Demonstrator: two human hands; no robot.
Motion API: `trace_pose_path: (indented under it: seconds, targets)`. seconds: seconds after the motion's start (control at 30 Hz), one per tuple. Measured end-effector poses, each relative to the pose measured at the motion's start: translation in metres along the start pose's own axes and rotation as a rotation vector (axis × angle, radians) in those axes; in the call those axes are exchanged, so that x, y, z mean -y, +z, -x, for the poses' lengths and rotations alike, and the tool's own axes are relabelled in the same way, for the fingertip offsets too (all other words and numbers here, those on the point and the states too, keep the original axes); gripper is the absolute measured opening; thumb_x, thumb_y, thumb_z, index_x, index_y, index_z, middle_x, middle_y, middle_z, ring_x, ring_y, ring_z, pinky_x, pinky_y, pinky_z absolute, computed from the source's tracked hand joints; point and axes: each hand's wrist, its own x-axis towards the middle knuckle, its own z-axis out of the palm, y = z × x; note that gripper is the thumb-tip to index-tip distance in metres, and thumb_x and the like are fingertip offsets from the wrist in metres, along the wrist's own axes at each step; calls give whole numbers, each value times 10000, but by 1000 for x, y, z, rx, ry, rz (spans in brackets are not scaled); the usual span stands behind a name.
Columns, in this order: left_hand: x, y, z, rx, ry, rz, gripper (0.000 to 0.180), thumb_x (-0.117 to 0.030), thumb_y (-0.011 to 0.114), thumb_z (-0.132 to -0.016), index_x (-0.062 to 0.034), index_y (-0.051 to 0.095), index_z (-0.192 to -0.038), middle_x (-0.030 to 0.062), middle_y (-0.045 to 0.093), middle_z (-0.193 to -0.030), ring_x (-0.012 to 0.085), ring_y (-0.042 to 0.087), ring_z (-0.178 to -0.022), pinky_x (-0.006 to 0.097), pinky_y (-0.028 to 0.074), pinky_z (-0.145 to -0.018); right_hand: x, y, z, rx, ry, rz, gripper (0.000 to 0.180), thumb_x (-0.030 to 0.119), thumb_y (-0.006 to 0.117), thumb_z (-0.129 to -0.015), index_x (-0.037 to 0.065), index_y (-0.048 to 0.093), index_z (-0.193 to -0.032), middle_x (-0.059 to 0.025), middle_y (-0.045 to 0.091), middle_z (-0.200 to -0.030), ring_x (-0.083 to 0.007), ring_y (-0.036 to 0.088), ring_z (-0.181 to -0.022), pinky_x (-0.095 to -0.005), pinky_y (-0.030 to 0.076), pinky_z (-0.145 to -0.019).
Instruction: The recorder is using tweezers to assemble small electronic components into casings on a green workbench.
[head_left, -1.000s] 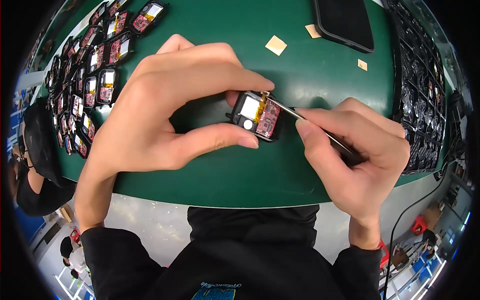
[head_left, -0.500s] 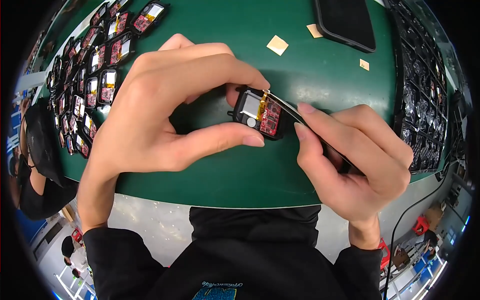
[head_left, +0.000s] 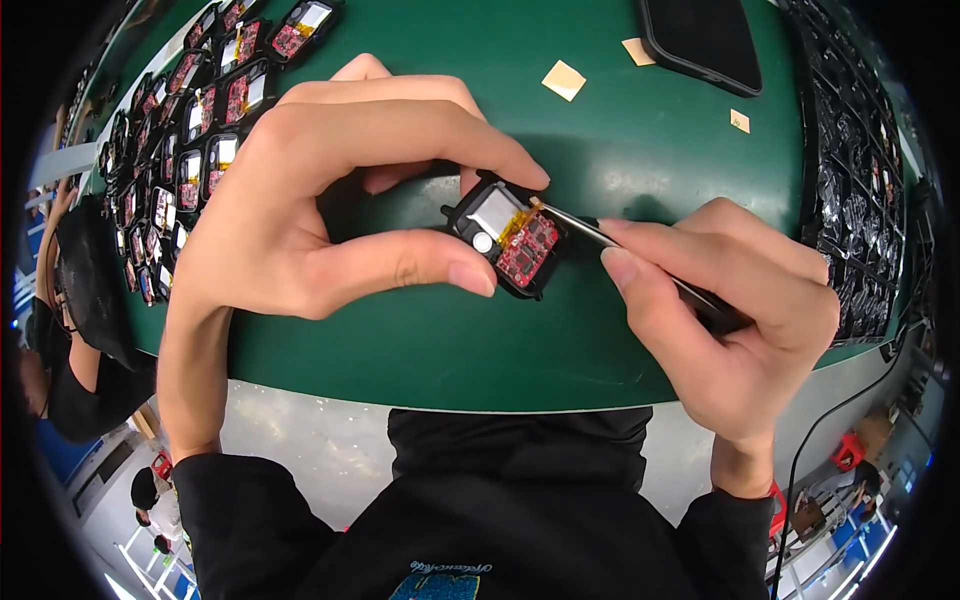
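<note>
Head view: green table (head_left: 420,350), centre.
Left hand (head_left: 300,210): pinching small open device (head_left: 507,238).
Right hand (head_left: 735,300): gripping tweezers (head_left: 600,235), tip at device's 1 o'clock.
Surroundings: device rows (head_left: 190,130) at 10; dark tray (head_left: 860,180) at 3.

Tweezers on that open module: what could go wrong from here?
1. The tweezers tip sits at the orange flex beside the red circuit board; a slip could tear the flex or scratch components.
2. The left hand pinches the small black module only by fingertips, above the green mat; side force from the right hand could twist it loose.
</note>
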Motion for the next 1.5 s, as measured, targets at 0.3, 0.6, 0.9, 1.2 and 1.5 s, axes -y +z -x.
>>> trace_pose_path:
  seconds: [0.3,0.6,0.9,1.2,1.5]
  targets:
    - [-2,1,-1,-7,31,-75,718,-550,941,-757,14,837,-1187,71,786,-1027,114,537,-725,294,338,-689,1,1,0,4,31,-5,201,-77,841,-821,-35,858,-1017,-49,688,-708,-95,575,-582,-247,382,-544]
    - [-2,3,1,-20,29,-63,710,-541,941,-758,17,834,-1184,74,786,-1026,119,517,-718,294,340,-693,-1,3,0,1,20,-23,206,-79,837,-817,-29,858,-1016,-43,677,-703,-93,574,-581,-244,375,-538]
    - [-3,6,-2,-47,69,-30,655,-510,935,-761,8,832,-1148,69,788,-1002,134,540,-728,306,353,-715,-4,7,-1,-2,-6,-53,207,-93,828,-810,-34,854,-1007,-42,676,-702,-84,566,-574,-236,376,-534]
    - [-5,6,-5,-35,99,-35,584,-461,936,-768,2,821,-1105,61,779,-974,152,560,-748,329,375,-764,-5,5,2,-11,-41,-21,221,-106,818,-798,-31,854,-1002,-44,689,-710,-77,563,-563,-235,372,-515]
    - [-4,5,-2,-29,71,-56,563,-438,950,-755,-24,826,-1116,39,775,-971,154,528,-728,325,372,-772,-1,7,2,-20,-54,-6,220,-115,817,-809,-23,859,-1004,-26,674,-698,-61,516,-533,-233,333,-497]
